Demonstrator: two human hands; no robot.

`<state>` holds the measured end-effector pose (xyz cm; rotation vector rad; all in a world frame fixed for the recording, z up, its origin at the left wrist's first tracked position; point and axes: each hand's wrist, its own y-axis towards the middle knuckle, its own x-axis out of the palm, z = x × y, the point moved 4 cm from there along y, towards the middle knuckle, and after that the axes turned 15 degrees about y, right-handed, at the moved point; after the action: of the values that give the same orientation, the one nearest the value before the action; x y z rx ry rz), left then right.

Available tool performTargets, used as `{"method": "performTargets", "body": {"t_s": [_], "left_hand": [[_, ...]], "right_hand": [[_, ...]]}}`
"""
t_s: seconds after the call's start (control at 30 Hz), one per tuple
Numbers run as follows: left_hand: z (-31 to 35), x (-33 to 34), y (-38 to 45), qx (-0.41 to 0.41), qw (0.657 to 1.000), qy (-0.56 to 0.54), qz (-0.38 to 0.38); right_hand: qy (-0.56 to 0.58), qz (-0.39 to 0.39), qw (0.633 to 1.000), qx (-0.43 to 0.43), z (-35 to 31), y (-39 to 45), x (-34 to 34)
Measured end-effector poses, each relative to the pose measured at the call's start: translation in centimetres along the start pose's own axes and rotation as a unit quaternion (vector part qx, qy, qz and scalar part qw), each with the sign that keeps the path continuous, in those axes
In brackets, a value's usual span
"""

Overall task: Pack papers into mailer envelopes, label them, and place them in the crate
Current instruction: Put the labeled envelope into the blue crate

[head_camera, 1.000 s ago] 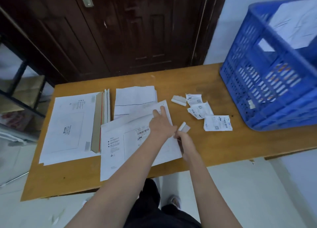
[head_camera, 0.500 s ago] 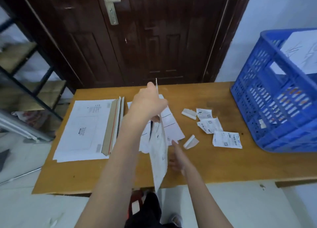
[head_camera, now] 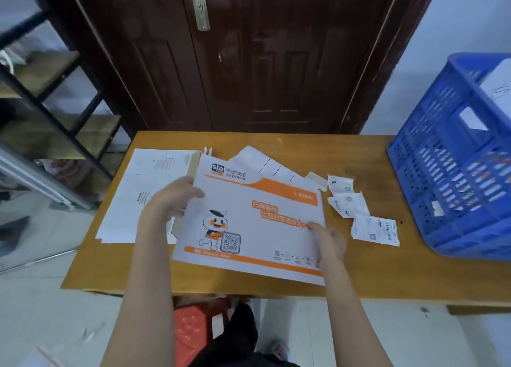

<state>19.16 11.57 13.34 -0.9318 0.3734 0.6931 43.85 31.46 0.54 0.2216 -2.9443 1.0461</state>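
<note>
A white and orange mailer envelope [head_camera: 257,223] lies printed side up over the middle of the wooden table [head_camera: 359,278]. My left hand [head_camera: 172,198] grips its left edge, thumb on top. My right hand [head_camera: 327,238] touches its right side with the fingertips. Loose white papers [head_camera: 265,162] stick out behind the envelope. Three printed labels [head_camera: 359,214] lie to its right. A stack of white mailers [head_camera: 143,184] sits at the left. The blue crate [head_camera: 453,173] stands at the table's right end with white mailers inside.
A small white backing strip [head_camera: 316,179] lies near the labels. A dark wooden door [head_camera: 249,57] is behind the table and a black metal shelf [head_camera: 47,96] stands at the left. A red stool [head_camera: 193,328] sits under the table's front edge.
The envelope was flipped over from its plain side, through upright on edge, to lie with its orange printed side up. My left hand moved to its left edge and my right hand onto its right side.
</note>
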Motion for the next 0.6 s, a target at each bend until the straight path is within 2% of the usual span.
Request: {"method": "performTargets", "body": {"t_s": [0.07, 0.2, 0.33, 0.6], "left_hand": [[-2.1, 2.2, 1.7, -0.022, 0.999, -0.028, 0.010], [-5.3, 6.7, 3.8, -0.052, 0.989, -0.101, 0.097], [-6.2, 10.1, 3.7, -0.083, 0.972, -0.183, 0.118], [-5.5, 10.9, 4.2, -0.087, 0.974, -0.163, 0.129]], "right_hand": [[-0.014, 0.019, 0.999, -0.039, -0.7, 0.4, -0.4], [-0.052, 0.050, 0.993, -0.097, -1.6, 0.3, -0.8], [-0.095, 0.064, 0.986, -0.118, -1.9, 0.6, -1.4], [-0.123, 0.074, 0.983, -0.114, -2.6, 1.5, -2.1]]}}
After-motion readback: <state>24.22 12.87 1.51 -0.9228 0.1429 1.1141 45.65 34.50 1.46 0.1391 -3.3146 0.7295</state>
